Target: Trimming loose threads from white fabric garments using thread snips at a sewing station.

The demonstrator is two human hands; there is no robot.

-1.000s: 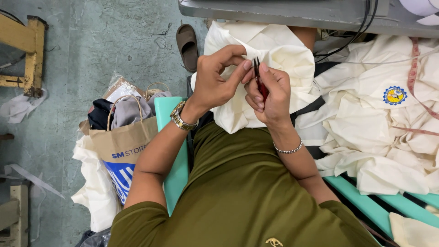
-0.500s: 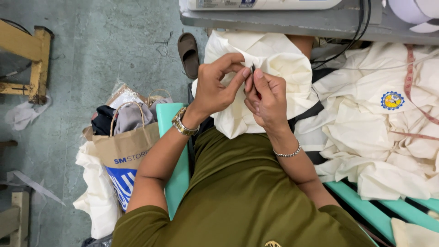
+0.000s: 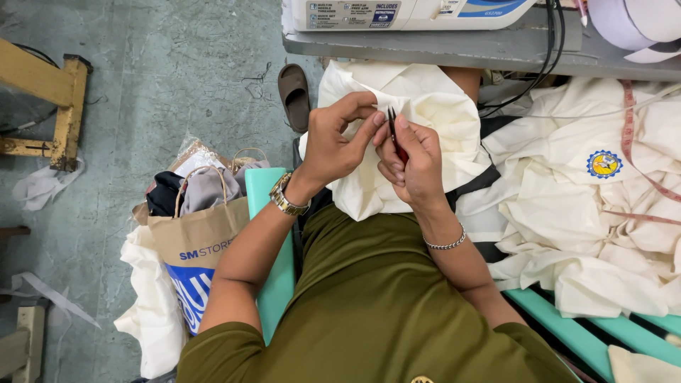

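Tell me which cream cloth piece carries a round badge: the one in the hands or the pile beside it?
The pile at the person's right carries the round blue-and-yellow badge. The cream piece that the left hand and right hand hold shows none.

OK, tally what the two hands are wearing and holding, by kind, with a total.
Wristwatch on the left hand: 1
Chain bracelet on the right hand: 1
Small thread snips, red-handled, in the right hand: 1
Cream garment pinched by the left hand: 1
Total: 4
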